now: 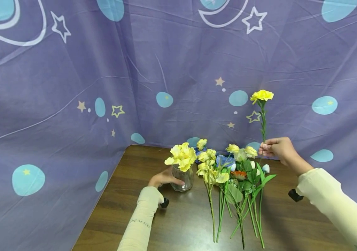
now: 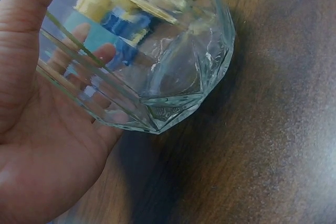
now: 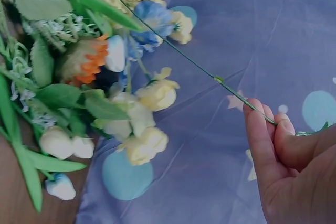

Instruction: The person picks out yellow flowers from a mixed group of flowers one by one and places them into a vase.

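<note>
My left hand [image 1: 165,177] grips a clear glass vase [image 1: 186,178] from its left side, fingers wrapped behind the glass. A large yellow flower [image 1: 183,157] stands in the vase, its bloom above the rim. In the left wrist view the faceted vase [image 2: 178,72] leans, with a thin stem showing inside it. My right hand [image 1: 277,148] pinches the green stem [image 3: 194,64] of a yellow carnation [image 1: 262,96] between thumb and fingers. This carnation is upright, raised over the table's back right, its bloom up and the bare stem running below the fingers.
A pile of artificial flowers lies on the brown wooden table [image 1: 178,223], right of the vase: pale yellow roses [image 1: 209,167], a blue bloom [image 1: 224,161], an orange flower [image 1: 238,175], white buds and green leaves. Their stems point to the front. A purple patterned cloth [image 1: 178,69] hangs behind.
</note>
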Tool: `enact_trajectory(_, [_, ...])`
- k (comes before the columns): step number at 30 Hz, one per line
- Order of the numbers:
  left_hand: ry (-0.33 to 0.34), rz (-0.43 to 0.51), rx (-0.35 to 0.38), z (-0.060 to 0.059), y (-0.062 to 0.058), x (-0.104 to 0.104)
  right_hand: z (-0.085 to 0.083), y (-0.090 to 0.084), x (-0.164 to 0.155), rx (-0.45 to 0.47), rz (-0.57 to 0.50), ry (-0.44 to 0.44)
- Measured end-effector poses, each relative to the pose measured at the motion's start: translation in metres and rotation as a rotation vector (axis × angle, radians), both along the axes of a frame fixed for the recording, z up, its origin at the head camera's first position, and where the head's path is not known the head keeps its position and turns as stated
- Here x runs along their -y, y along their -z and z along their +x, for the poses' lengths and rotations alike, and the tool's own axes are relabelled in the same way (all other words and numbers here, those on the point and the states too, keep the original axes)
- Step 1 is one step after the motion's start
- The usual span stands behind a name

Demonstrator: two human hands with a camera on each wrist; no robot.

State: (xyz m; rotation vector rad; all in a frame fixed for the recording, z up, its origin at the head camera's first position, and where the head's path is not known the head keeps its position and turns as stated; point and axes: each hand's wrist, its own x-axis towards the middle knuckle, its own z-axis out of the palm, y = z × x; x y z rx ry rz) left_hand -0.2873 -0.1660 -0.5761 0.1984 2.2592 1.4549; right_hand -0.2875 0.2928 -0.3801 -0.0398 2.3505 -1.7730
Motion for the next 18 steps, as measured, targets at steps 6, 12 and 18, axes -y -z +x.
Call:
enact_trajectory(6, [0.006, -0.006, -0.002, 0.000, -0.001, 0.000, -0.002, -0.017, 0.011, -0.067, 0.016, 0.016])
enact_trajectory(12, [0.001, -0.018, 0.001, 0.000, 0.000, -0.001, -0.003, -0.032, 0.025, -0.112, 0.033, 0.043])
enact_trajectory(18, [-0.004, -0.026, 0.011, 0.000, 0.000, 0.000, -0.004, -0.043, 0.041, -0.150, 0.012, 0.044])
